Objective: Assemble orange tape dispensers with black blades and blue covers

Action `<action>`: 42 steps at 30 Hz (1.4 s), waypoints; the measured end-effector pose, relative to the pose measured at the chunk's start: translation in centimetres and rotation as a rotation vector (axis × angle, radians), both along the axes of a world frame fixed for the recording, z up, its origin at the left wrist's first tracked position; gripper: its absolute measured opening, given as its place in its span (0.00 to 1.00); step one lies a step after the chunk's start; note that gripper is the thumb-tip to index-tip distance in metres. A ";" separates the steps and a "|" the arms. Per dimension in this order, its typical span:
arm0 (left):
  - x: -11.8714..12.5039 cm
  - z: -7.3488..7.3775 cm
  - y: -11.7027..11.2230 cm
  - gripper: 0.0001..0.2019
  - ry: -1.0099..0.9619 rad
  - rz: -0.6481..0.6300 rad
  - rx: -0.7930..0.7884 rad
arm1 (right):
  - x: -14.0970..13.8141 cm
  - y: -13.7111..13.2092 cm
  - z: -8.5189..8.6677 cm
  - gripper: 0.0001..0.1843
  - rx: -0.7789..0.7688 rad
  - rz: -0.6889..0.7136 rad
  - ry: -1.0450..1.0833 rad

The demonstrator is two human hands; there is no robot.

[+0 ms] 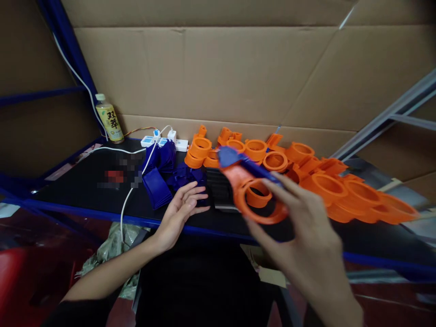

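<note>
My right hand grips an orange tape dispenser with a round ring and a blue part along its top. The dispenser is slightly blurred and is held above the bench. My left hand is open, its fingers stretched to the right over the bench edge, and it holds nothing I can see. Just beyond its fingertips lies a ribbed black block, partly covered by the held dispenser. Small dark blue pieces lie behind my left hand. Stacked blue plates are to their left.
Many orange ring-shaped dispenser bodies fill the bench's back and right side. A white power strip stands at the back, its white cable hanging over the front edge. A yellow-labelled bottle stands at the back left. Cardboard lines the back.
</note>
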State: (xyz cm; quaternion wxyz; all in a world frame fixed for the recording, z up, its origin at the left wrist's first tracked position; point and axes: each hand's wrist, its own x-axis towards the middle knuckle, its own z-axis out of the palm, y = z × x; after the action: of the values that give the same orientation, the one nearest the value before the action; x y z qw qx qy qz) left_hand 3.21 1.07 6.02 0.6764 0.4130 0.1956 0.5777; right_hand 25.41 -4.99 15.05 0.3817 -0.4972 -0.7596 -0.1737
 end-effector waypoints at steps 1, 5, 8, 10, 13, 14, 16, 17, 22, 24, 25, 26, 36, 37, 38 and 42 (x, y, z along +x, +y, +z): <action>0.0 -0.2 0.2 0.19 0.030 -0.011 0.010 | 1.1 0.5 0.2 0.33 0.055 -0.082 0.021; 0.1 -0.7 0.4 0.14 0.116 -0.061 0.049 | 5.5 3.1 -0.1 0.32 0.171 -0.322 0.048; 0.2 -0.6 0.3 0.13 0.159 -0.087 0.076 | 7.9 4.8 -1.0 0.31 0.127 -0.383 0.093; 0.2 -0.5 0.2 0.12 0.173 -0.101 0.081 | 8.9 5.6 -1.7 0.32 0.071 -0.395 0.120; 0.2 -0.5 0.3 0.12 0.181 -0.120 0.081 | 9.9 6.3 -2.5 0.33 0.003 -0.406 0.094; 0.1 -0.5 0.4 0.12 0.183 -0.130 0.082 | 10.2 6.5 -2.7 0.33 -0.015 -0.411 0.080; 0.1 -0.6 0.5 0.12 0.189 -0.148 0.081 | 10.6 6.7 -3.0 0.33 -0.051 -0.427 0.062; 0.1 -0.6 0.6 0.12 0.191 -0.155 0.082 | 10.8 6.7 -3.1 0.32 -0.071 -0.434 0.061; 0.0 -0.5 0.5 0.12 0.197 -0.172 0.086 | 10.4 7.0 -3.2 0.30 -0.142 -0.442 0.083; 0.0 -0.5 0.5 0.12 0.194 -0.176 0.085 | 10.1 7.2 -3.3 0.30 -0.173 -0.438 0.085; 0.0 -0.5 0.5 0.12 0.193 -0.178 0.085 | 10.1 7.3 -3.4 0.29 -0.192 -0.440 0.085; 0.1 -0.5 0.5 0.12 0.192 -0.181 0.084 | 10.1 7.4 -3.5 0.30 -0.213 -0.444 0.084; 0.0 -0.6 0.5 0.12 0.201 -0.204 0.082 | 12.1 8.9 -6.1 0.32 -0.438 -0.439 0.119; 0.0 -0.6 0.5 0.12 0.202 -0.205 0.081 | 12.4 9.0 -6.4 0.31 -0.434 -0.430 0.116; 0.0 -0.6 0.5 0.12 0.203 -0.207 0.081 | 12.7 9.1 -6.7 0.30 -0.425 -0.422 0.110; 0.1 -0.5 0.5 0.13 0.209 -0.216 0.083 | 13.7 9.4 -7.7 0.26 -0.390 -0.415 -0.013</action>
State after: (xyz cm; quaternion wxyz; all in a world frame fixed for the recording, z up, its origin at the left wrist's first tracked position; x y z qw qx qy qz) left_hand 3.27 1.54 5.53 0.6929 0.5172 0.1954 0.4629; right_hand 39.09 4.40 7.37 0.2301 -0.7052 -0.6629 -0.1017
